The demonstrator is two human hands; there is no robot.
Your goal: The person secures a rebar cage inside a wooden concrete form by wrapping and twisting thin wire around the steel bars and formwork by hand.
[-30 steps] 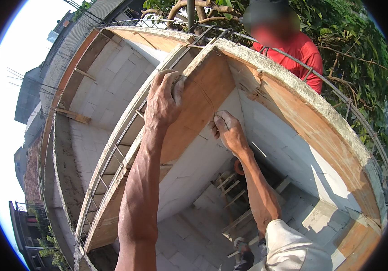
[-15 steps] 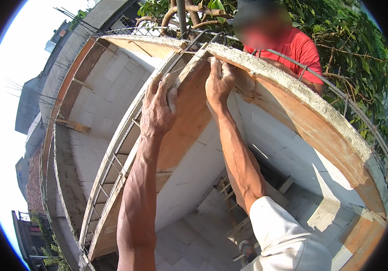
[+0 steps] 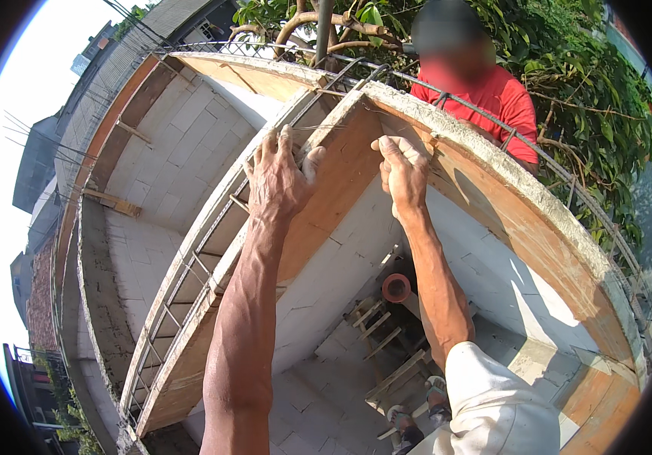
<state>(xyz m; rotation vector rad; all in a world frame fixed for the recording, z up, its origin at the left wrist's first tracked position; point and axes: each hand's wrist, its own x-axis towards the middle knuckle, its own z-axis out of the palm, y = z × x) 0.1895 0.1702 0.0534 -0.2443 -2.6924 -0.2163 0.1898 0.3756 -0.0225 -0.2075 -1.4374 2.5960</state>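
My left hand (image 3: 280, 173) lies over the top of a narrow beam form, its fingers spread and thumb apart. Right of it, my right hand (image 3: 404, 168) is closed in a pinch just below the corner of the form. Thin wire (image 3: 345, 127) runs between my hands toward the pinched fingertips; its end is hidden there. Under both hands is a brown plywood form board (image 3: 333, 178) with a rough pale upper edge. Inside the narrow form lies a steel rebar cage (image 3: 189, 265).
Across the corner, a person in a red shirt (image 3: 515, 114) stands behind a mortar-crusted wall edge (image 3: 485, 140) with rebar along it. Far below are wooden rungs (image 3: 383, 343), a reddish round pipe end (image 3: 396, 288) and sandalled feet (image 3: 436, 387). Leafy branches (image 3: 591, 98) spread behind.
My right hand has drawn back from the corner, down and to the right. The left hand has shifted slightly right with its fingers raised. My view has tilted, showing more below.
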